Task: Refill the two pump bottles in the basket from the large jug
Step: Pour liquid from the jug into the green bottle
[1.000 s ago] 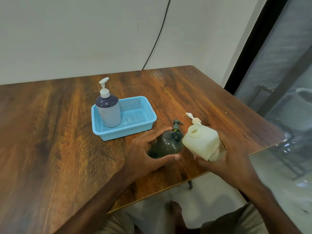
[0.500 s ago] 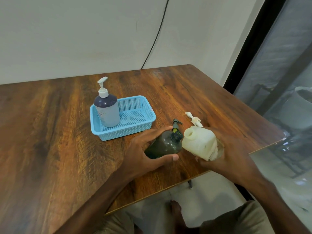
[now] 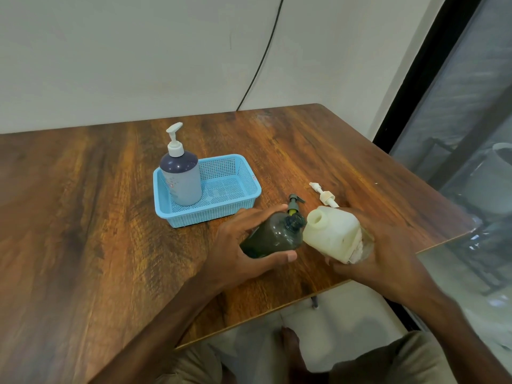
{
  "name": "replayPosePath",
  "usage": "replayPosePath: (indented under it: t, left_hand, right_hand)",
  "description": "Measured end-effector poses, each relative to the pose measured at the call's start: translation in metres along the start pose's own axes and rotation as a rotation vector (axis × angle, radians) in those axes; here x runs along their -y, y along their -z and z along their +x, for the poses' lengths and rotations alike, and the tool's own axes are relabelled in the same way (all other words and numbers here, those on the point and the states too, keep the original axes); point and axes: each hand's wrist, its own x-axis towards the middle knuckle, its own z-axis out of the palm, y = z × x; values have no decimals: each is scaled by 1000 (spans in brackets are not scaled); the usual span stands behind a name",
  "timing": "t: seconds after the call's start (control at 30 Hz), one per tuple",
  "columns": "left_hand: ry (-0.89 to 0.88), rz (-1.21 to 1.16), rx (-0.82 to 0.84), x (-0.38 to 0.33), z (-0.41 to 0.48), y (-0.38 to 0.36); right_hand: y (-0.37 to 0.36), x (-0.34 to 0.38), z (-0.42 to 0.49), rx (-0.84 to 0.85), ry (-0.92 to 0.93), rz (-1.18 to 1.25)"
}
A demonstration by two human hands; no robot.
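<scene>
Holding, left: the left hand [image 3: 243,253] curls fingers and thumb round the dark green translucent plastic bottle [image 3: 270,239], which is tilted over the table just in front of the basket.
Holding, right: the right hand [image 3: 382,259] grips the white squarish plastic jug [image 3: 332,234], its open mouth just beside the bottle's neck; whether they touch, I cannot tell.
Basket: light blue plastic mesh basket [image 3: 205,214], with a grey-blue pump bottle [image 3: 181,178] upright in its left end.
In the way: a dark pump head [image 3: 293,203] and a white pump head [image 3: 324,196] lie just behind the bottle and the jug.
Edges: the brown wooden table [image 3: 83,217] ends near below both hands; bare wood spreads wide to the left.
</scene>
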Motion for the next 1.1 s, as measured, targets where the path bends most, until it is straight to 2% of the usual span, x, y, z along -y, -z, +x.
replayPosePath:
  t: [0.4, 1.1]
  left_hand:
    - [2, 57, 40, -1, 0, 1]
    - [-26, 73, -2, 0, 0, 3]
  right_hand:
    - [5, -7, 2, 41, 8, -42]
    - [11, 4, 8, 72, 17, -129]
